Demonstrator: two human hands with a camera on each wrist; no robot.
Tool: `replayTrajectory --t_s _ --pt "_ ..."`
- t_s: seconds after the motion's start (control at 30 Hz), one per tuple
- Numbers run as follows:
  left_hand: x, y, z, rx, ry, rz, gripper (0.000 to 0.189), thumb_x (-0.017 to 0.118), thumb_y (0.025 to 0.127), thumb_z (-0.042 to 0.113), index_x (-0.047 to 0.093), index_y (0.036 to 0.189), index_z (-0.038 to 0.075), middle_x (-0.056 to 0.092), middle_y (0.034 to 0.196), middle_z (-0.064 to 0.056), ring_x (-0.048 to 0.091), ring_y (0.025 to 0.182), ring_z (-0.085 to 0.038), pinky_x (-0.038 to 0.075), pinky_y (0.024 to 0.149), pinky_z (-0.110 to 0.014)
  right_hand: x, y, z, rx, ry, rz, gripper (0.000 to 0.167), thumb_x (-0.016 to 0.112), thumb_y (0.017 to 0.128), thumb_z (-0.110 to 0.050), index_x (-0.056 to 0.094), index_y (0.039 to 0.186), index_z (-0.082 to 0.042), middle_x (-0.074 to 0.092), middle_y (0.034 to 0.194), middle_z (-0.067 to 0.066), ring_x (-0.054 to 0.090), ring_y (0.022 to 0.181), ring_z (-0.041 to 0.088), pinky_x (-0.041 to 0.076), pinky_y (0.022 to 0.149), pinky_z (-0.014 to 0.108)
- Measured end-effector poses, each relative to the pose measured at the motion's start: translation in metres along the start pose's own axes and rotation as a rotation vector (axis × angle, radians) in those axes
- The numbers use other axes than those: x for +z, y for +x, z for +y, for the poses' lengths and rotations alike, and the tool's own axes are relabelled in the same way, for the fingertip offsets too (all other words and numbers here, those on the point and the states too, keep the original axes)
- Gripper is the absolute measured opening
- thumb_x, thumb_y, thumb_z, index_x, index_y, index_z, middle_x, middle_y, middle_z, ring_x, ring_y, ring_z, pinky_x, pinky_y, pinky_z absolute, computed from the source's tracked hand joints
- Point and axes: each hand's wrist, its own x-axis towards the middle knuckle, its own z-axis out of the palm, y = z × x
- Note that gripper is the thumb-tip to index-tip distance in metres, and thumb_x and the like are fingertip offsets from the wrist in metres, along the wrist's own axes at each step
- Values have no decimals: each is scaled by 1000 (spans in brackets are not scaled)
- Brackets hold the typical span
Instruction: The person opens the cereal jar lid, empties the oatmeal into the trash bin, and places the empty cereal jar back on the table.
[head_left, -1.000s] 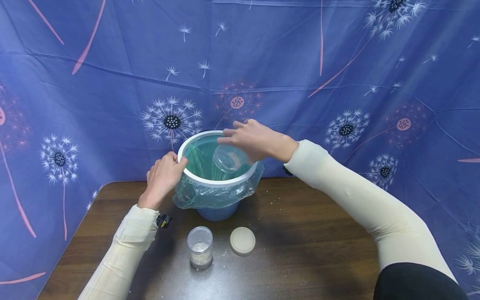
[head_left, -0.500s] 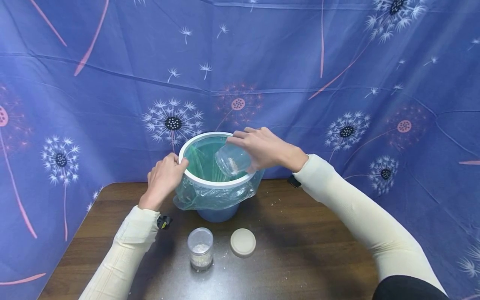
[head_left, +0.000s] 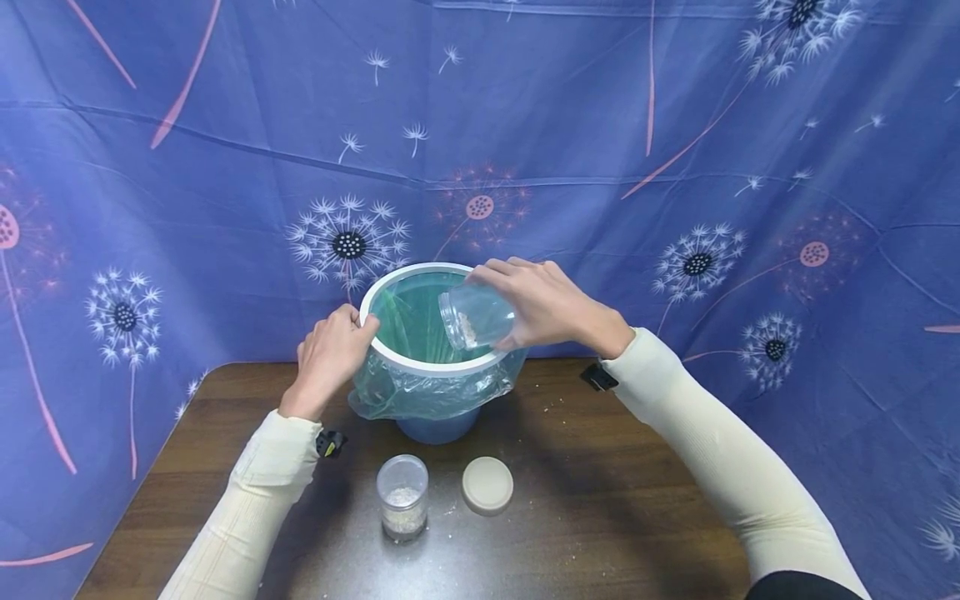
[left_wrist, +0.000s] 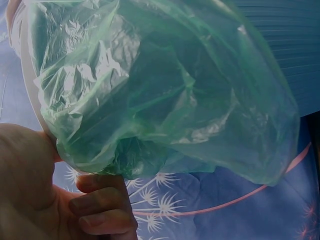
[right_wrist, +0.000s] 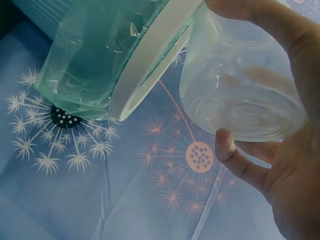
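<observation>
A blue trash can (head_left: 438,427) with a white rim (head_left: 431,367) stands at the table's back, lined with a green plastic bag (head_left: 431,396) folded over outside. My left hand (head_left: 330,358) grips the rim on its left side. In the left wrist view its fingers (left_wrist: 102,205) curl beneath the bag's hanging edge. My right hand (head_left: 551,304) holds a clear plastic jar (head_left: 483,317), thumb and fingers around it. The jar lies tilted, its mouth over the can's opening and facing left. Some pale bits cling inside near the mouth. The right wrist view shows the jar's base (right_wrist: 245,115).
Nearer the front, another clear jar (head_left: 402,497), partly filled with pale bits, stands upright. Beside it lies a round beige lid (head_left: 487,485). Crumbs are scattered on the brown wooden table (head_left: 615,475). A blue dandelion-print cloth (head_left: 570,108) hangs close behind the can.
My right hand has drawn right and slightly down, and the jar has turned from mouth-down to lying more sideways. My left hand stays on the rim.
</observation>
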Motion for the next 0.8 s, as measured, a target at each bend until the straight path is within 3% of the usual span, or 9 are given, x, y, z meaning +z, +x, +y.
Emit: replayTrajectory --t_s 0.37,0.53,0.7,0.77,0.8 --pt "0 0 0 4 1 -4 36 43 101 43 54 92 11 63 92 -15 63 92 -41 45 82 -61 7 -2 5 86 40 127 96 99 65 -47 58 146 -16 67 135 7 68 111 33 55 66 47" --pt "0 1 0 -3 3 -13 35 43 101 43 53 91 11 61 90 -14 62 91 -41 44 80 -60 3 3 5 161 73 287 95 99 68 -46 57 147 -14 67 136 10 68 109 33 58 72 50" --pt "0 1 -1 -4 -3 -9 36 43 103 44 53 91 11 59 87 -13 62 89 -39 44 81 -59 2 10 3 199 188 554 95 100 68 -41 57 146 -8 68 131 11 67 112 31 58 81 52" --pt "0 1 -1 -2 -9 -3 37 43 103 44 53 91 11 60 88 -13 62 90 -39 44 81 -59 4 13 3 202 208 587 95 100 68 -40 56 145 -6 68 131 12 67 112 31 58 82 52" --pt "0 2 -1 -2 -11 0 37 43 103 45 53 91 11 60 88 -13 62 90 -39 44 81 -59 6 14 2 205 196 558 95 100 68 -41 56 145 -7 68 129 12 67 109 32 58 81 52"
